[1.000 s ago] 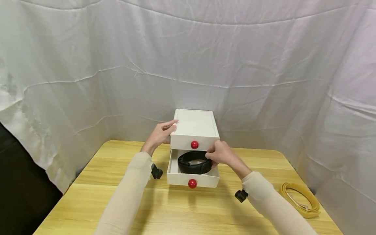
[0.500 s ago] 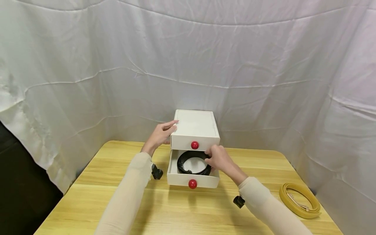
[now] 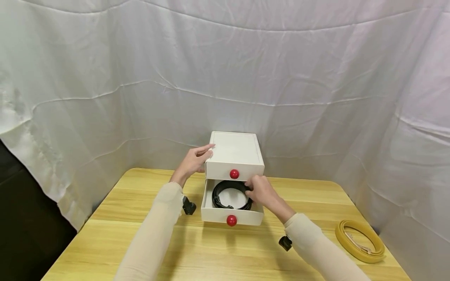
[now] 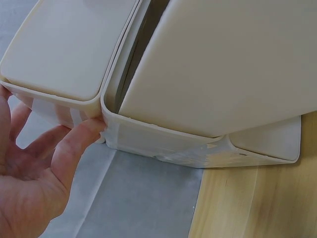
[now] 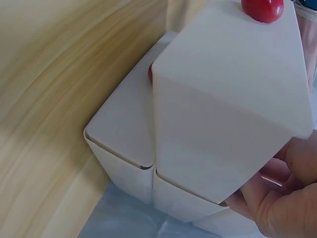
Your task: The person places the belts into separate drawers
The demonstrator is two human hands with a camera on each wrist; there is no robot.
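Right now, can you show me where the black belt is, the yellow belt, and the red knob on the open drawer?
black belt (image 3: pixel 225 186): head view, back curve of the coil.
yellow belt (image 3: pixel 356 241): head view, middle of its coil.
red knob (image 3: pixel 231 220): head view, centre of the ball on the open drawer's front.

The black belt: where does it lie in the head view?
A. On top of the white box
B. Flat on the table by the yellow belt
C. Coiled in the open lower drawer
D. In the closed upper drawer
C: the black belt sits coiled inside the pulled-out lower drawer, with the right hand at its edge, while the yellow belt lies apart on the table.
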